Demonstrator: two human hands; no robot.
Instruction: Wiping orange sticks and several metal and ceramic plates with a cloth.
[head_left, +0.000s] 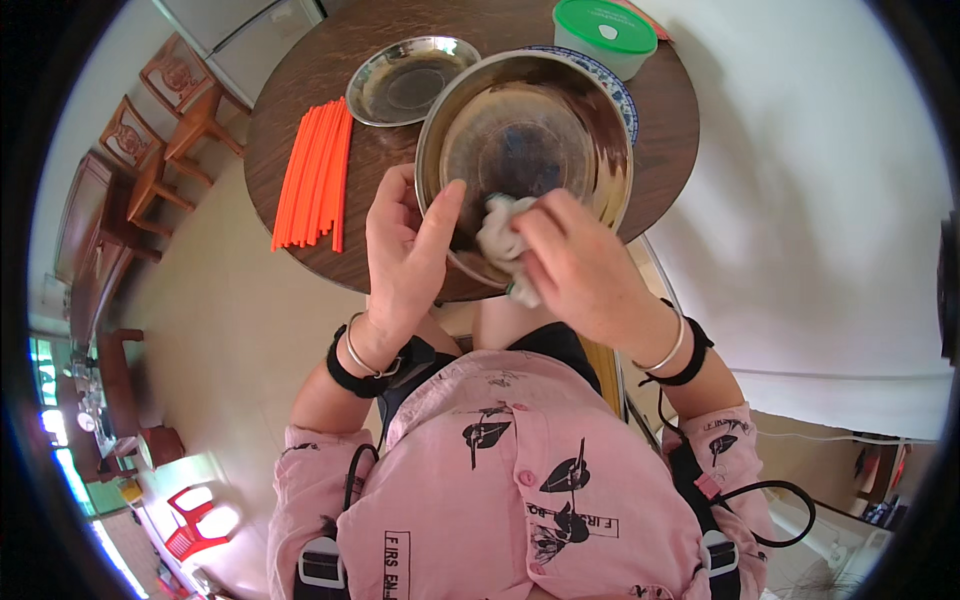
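Note:
My left hand grips the left rim of a round metal dish, thumb on the inside, and holds it tilted above the near part of the table. A crumpled white cloth is bunched in the fingers of my right hand and lies against the dish's lower inner side. Behind the dish, partly hidden by it, is a blue-and-white patterned plate. A second, shallower metal dish rests on the table to the upper left, near a bundle of orange sticks or tubes.
The round brown table also bears a plastic tub with a green lid at its far right. A white wall or panel rises close on the right. Wooden chairs and a red plastic stool or chair stand off to the left.

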